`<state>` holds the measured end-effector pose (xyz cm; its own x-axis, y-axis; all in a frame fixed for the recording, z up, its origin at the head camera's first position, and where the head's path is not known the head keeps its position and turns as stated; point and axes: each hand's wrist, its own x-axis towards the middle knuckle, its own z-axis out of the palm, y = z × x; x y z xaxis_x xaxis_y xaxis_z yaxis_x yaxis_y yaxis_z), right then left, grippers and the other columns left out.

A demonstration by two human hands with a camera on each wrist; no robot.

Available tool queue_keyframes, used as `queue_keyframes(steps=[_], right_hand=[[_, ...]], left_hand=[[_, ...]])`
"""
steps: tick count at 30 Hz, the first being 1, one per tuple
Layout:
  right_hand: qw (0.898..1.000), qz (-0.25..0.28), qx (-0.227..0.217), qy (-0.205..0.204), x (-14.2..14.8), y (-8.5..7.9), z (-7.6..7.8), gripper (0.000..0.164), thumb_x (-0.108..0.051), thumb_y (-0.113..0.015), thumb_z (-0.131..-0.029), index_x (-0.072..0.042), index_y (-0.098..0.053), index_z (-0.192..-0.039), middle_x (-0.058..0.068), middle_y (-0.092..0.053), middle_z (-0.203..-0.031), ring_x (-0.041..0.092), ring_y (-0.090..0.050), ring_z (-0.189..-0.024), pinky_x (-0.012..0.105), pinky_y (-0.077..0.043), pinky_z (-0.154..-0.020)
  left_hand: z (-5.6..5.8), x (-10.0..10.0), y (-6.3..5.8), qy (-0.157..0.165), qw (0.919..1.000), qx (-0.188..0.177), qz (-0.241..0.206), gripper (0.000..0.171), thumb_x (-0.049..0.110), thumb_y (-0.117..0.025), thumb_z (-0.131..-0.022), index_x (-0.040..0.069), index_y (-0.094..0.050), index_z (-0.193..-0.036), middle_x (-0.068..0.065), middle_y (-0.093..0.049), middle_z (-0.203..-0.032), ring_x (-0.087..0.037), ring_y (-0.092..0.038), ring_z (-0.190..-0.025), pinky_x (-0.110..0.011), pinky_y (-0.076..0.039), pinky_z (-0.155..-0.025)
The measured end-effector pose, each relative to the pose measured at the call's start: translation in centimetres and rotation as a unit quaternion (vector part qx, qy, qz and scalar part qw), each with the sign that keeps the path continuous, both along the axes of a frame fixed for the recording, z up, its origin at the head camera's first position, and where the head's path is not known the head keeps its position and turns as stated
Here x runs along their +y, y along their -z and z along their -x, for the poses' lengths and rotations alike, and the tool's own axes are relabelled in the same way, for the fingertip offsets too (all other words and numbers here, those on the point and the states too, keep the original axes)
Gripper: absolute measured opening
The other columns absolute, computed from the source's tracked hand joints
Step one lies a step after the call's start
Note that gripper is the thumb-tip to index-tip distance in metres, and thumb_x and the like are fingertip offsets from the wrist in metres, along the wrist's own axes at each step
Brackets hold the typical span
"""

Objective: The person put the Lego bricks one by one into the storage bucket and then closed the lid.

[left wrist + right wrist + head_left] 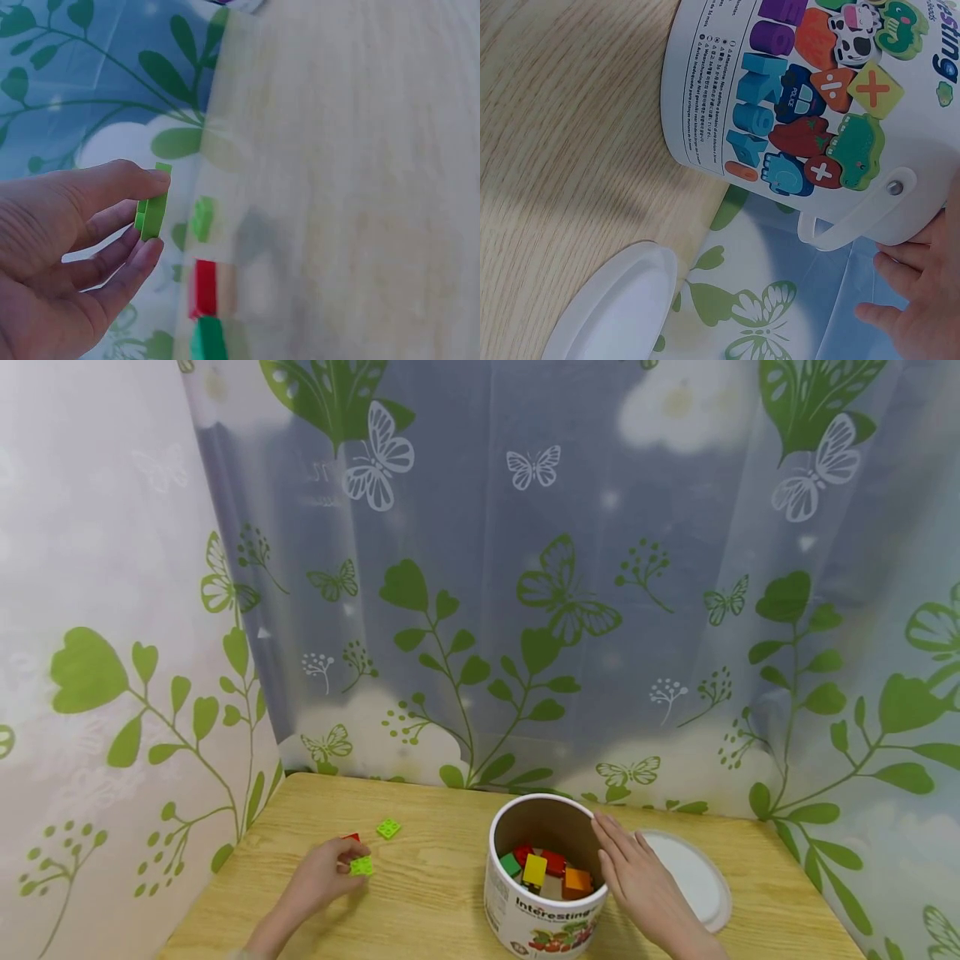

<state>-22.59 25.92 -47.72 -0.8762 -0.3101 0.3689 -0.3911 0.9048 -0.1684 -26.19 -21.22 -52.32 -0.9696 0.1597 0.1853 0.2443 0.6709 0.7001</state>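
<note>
My left hand (324, 874) pinches a lime green toy brick (155, 204) between thumb and fingers, above the table's left part. Another lime green brick (388, 828) lies on the table beyond that hand. In the left wrist view a red brick (204, 289) and a dark green brick (208, 339) stand close together; the head view shows only a corner of the red one behind the hand. My right hand (637, 881) rests with straight fingers against the right rim of a white round bucket (501, 893). Inside it lie several bricks, among them a yellow brick (535, 870) and an orange brick (577, 884).
A white round lid (697, 881) lies on the wooden table (427, 893), right of the bucket and partly behind my right hand. The bucket has a white handle (855, 232) on its side. A patterned curtain (480, 610) hangs along the table's back and sides.
</note>
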Motion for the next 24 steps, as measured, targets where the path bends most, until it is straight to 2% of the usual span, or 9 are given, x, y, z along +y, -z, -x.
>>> queue_keyframes(steps=[5,11,18,24], right_hand=[[1.0,0.0,-0.001,0.0,0.0,-0.1,-0.1,0.046,-0.022,-0.052,-0.106,-0.005,-0.051,-0.149,0.011,-0.044,-0.157,0.031,-0.044,-0.143,0.059,-0.032,-0.116],[1.0,-0.003,-0.001,0.002,0.0,-0.2,-0.2,0.046,-0.023,-0.051,-0.107,-0.005,-0.05,-0.149,0.011,-0.044,-0.157,0.031,-0.044,-0.143,0.059,-0.033,-0.116],[1.0,-0.002,0.007,-0.003,-0.1,-0.2,-0.2,0.045,-0.02,-0.052,-0.106,-0.005,-0.051,-0.149,0.011,-0.044,-0.157,0.031,-0.044,-0.142,0.059,-0.033,-0.115],[1.0,-0.009,0.02,-0.006,-0.1,-0.2,-0.2,0.045,-0.018,-0.053,-0.105,-0.005,-0.051,-0.149,0.012,-0.045,-0.156,0.03,-0.045,-0.141,0.059,-0.035,-0.114]], left_hand=[[0.3,0.9,-1.3,0.009,0.9993,0.028,0.023,0.032,0.006,-0.088,-0.074,0.006,-0.073,-0.102,-0.005,-0.071,-0.099,-0.017,-0.066,-0.084,-0.033,-0.059,-0.073],[0.3,1.9,-2.9,0.035,0.9976,0.045,0.039,0.03,0.008,-0.087,-0.077,0.006,-0.073,-0.103,-0.004,-0.069,-0.098,-0.019,-0.067,-0.081,-0.029,-0.058,-0.07],[1.0,3.2,-4.3,0.052,0.997,0.05,0.028,0.028,0.008,-0.086,-0.079,0.005,-0.073,-0.104,-0.002,-0.067,-0.095,-0.019,-0.065,-0.086,-0.032,-0.061,-0.074],[1.3,4.4,-5.7,0.07,0.9959,0.052,0.025,0.028,0.008,-0.084,-0.082,0.005,-0.072,-0.107,-0.005,-0.067,-0.1,-0.022,-0.066,-0.088,-0.033,-0.061,-0.076]])
